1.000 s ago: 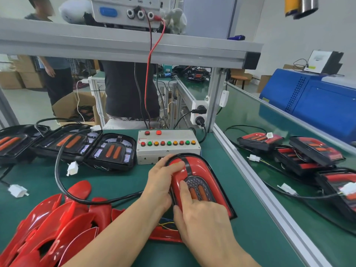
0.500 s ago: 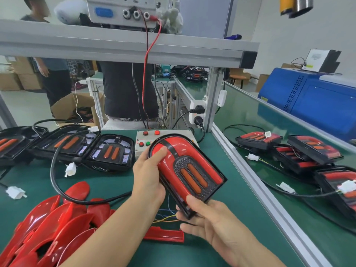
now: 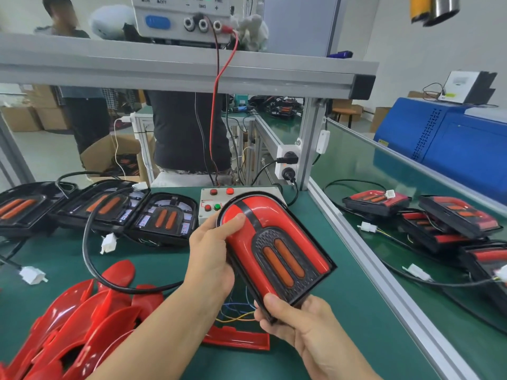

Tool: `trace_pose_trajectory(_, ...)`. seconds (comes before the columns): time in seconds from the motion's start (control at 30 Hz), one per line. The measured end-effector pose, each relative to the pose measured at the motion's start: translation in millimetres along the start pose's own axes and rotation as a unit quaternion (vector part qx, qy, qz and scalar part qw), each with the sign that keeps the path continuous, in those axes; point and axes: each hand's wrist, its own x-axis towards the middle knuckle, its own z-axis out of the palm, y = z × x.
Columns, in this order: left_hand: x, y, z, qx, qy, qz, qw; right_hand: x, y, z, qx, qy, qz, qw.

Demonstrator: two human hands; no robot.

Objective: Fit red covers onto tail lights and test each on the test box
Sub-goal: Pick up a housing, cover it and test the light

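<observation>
Green worktop [image 3: 315,229] below, we grip the covered tail light [image 3: 274,250] above its middle, left hand [image 3: 211,259] and right hand [image 3: 290,319] clamped; trailing wires [image 3: 236,314] might snag, jerking it loose.

Bench: we see a green mat [image 3: 153,259].
Lower left: red covers [image 3: 82,325].
Left: open lights [image 3: 162,218].
Centre: test box [image 3: 208,201].
</observation>
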Motion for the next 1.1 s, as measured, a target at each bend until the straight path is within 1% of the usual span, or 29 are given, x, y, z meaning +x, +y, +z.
trace_pose_trajectory(0.07,4,-1,-1,0.006,0.010,-0.001,1.000,1,4,4,-0.008,0.016,-0.011,1.000)
trace_pose_trajectory(0.17,7,-3,-3,0.017,0.017,-0.037,0.999,0,9,8,-0.008,0.042,-0.018,0.999)
trace_pose_trajectory(0.27,9,1,-7,0.055,-0.032,-0.067,0.996,0,6,3,-0.031,0.058,-0.022,0.998)
trace_pose_trajectory(0.33,8,4,-9,0.050,-0.060,-0.102,0.992,-1,3,-4,-0.046,0.058,-0.018,0.997)
trace_pose_trajectory(0.37,9,5,-9,0.042,-0.058,-0.119,0.990,-2,2,-7,-0.050,0.053,-0.013,0.997)
trace_pose_trajectory(0.47,12,4,-6,0.037,-0.003,-0.145,0.989,-6,4,-10,-0.062,0.030,0.004,0.998)
trace_pose_trajectory(0.57,12,3,-3,0.039,0.010,-0.134,0.990,-6,8,-11,-0.044,0.017,0.023,0.999)
trace_pose_trajectory(0.67,12,2,-3,0.060,-0.007,-0.120,0.991,-5,7,-11,-0.036,0.017,0.023,0.999)
trace_pose_trajectory(0.77,13,3,-4,0.070,-0.026,-0.126,0.989,-5,5,-13,-0.045,0.024,0.018,0.999)
trace_pose_trajectory(0.8,14,4,-3,0.066,-0.022,-0.133,0.989,-5,5,-13,-0.053,0.026,0.017,0.998)
trace_pose_trajectory(0.9,16,7,-3,0.051,0.025,-0.144,0.988,-6,4,-13,-0.069,0.020,0.030,0.997)
trace_pose_trajectory(1.0,14,3,-2,0.062,0.034,-0.117,0.991,-6,4,-10,-0.067,0.007,0.035,0.997)
trace_pose_trajectory(1.1,12,-3,-3,0.098,0.016,-0.063,0.993,-6,3,-8,-0.061,0.012,0.007,0.998)
